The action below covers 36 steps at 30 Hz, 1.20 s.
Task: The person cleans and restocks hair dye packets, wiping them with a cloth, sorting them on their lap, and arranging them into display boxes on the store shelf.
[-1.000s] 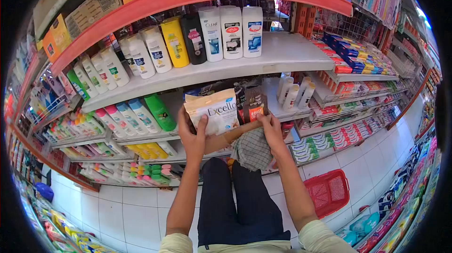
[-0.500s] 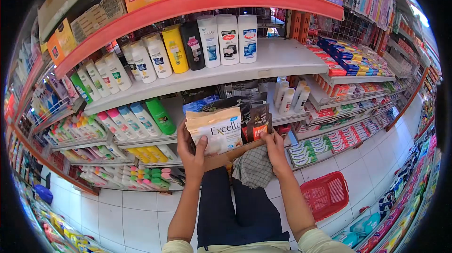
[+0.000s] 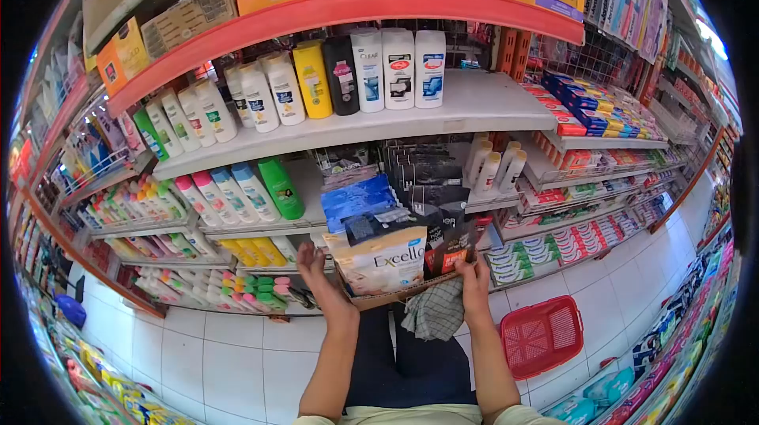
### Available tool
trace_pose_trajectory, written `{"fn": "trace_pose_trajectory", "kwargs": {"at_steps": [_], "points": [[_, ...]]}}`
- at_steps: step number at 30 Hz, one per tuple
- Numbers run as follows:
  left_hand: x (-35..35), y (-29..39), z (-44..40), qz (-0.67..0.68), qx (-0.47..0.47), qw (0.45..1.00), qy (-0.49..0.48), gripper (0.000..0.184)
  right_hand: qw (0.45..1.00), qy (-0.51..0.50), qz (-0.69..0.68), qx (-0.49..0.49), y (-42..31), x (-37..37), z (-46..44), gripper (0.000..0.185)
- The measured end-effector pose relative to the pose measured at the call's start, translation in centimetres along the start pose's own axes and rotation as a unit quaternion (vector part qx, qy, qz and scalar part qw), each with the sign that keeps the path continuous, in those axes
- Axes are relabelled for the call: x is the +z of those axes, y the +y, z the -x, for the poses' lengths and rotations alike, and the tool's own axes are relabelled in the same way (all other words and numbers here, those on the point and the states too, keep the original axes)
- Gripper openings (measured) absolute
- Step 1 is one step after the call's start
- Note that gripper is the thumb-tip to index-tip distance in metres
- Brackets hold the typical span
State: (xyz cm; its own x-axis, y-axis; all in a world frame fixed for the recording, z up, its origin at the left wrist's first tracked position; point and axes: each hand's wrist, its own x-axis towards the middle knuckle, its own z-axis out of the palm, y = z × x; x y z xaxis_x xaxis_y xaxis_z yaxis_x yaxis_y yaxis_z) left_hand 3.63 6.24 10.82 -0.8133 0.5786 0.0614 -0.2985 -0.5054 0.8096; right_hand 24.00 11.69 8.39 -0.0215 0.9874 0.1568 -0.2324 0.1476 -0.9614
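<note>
Our left hand [image 3: 328, 290] is spread wide, fingers up, at the left side of the box [image 3: 395, 296]. It does not grip, and we cannot tell if the palm touches the card. Maybe it is there like a little wall, so that side does not slip. Our right hand [image 3: 476, 287] pinches the right end of the box, and this looks like the firmer hold.

In the box, at the front, stands the white pack [image 3: 383, 263]. Its name faces us, so it is easy to read. It leans back a bit, perhaps because the packs behind prop it up. A blue pack [image 3: 356, 200] lies behind it, and dark packs [image 3: 427, 164] stand in a row farther back, close like cards, which saves room. We cannot tell where the box ends back there.

A checked cloth [image 3: 435, 310] hangs under the box, near our right hand. What holds it up is hidden. Our legs [image 3: 395, 362] are below.

Past the box, bottles [image 3: 398, 69] stand upright on the shelf [image 3: 490, 105], fronts out, so people can see the names. The red basket [image 3: 541, 338] sits on the floor [image 3: 237, 354] to our right, well apart from the box, which leaves both hands free.
</note>
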Motion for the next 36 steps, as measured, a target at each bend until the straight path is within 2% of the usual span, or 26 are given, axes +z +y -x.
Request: {"fn": "trace_pose_trajectory", "kwargs": {"at_steps": [1,4,7,8,11,12,15,16,18,21,23,24,27,30,34,36], "points": [[-0.7,-0.9,-0.3,-0.002,-0.042,0.999,0.03,0.044,1.0,-0.014,-0.001,0.007,0.0,-0.3,0.2,0.041],[-3.3,-2.7,-2.4,0.102,-0.21,0.969,-0.087,0.043,0.999,-0.009,0.046,0.001,1.6,-1.7,0.1,0.043],[-2.1,-0.4,-1.6,0.089,-0.319,0.933,-0.141,0.042,0.999,0.027,-0.005,0.022,2.5,-2.5,0.4,0.043],[-2.9,-2.1,-2.3,0.055,-0.336,0.933,-0.116,0.048,0.999,0.017,-0.003,0.028,2.9,-3.3,0.3,0.04],[-2.3,-2.2,-2.9,0.041,-0.321,0.931,-0.171,0.057,0.996,-0.002,-0.049,0.07,3.8,-5.6,0.0,0.037],[-2.8,-2.9,-3.2,-0.01,-0.311,0.933,-0.18,0.062,0.998,0.024,-0.014,0.064,3.7,-6.1,0.0,0.035],[-3.8,-4.9,-3.4,0.025,-0.338,0.912,-0.233,0.064,0.993,0.038,-0.052,0.1,2.5,-7.8,0.4,0.037],[-3.2,-4.7,-2.6,0.006,-0.31,0.925,-0.217,0.061,0.997,0.064,0.01,0.047,6.8,-11.0,-0.8,0.037],[-3.7,-4.9,-2.2,-0.036,-0.303,0.92,-0.246,0.059,0.998,-0.015,0.008,0.067,6.3,-13.2,-1.0,0.035],[-3.7,-4.7,-0.7,-0.024,-0.27,0.927,-0.259,0.063,0.992,-0.042,-0.068,0.097,2.8,-12.2,0.3,0.045],[-3.5,-4.4,0.6,-0.009,-0.251,0.934,-0.253,0.07,0.985,0.042,-0.092,0.141,2.4,-12.3,1.0,0.05],[-3.6,-4.5,1.2,0.011,-0.235,0.94,-0.246,0.072,0.992,-0.004,-0.088,0.087,2.1,-12.0,0.7,0.055],[-3.8,-4.7,2.3,0.057,-0.198,0.949,-0.24,0.078,0.974,0.036,-0.099,0.2,2.5,-13.6,0.0,0.054],[-3.8,-3.5,3.5,0.087,-0.187,0.95,-0.235,0.077,0.994,0.013,-0.056,0.092,5.5,-15.2,-1.4,0.053],[-5.7,-4.5,4.2,0.115,-0.176,0.957,-0.197,0.073,0.993,-0.053,0.009,0.105,-0.1,-11.4,-1.2,0.063],[-7.0,-5.4,4.6,0.109,-0.149,0.967,-0.175,0.071,0.99,-0.112,-0.02,0.086,0.5,-11.2,-1.2,0.069]]}}
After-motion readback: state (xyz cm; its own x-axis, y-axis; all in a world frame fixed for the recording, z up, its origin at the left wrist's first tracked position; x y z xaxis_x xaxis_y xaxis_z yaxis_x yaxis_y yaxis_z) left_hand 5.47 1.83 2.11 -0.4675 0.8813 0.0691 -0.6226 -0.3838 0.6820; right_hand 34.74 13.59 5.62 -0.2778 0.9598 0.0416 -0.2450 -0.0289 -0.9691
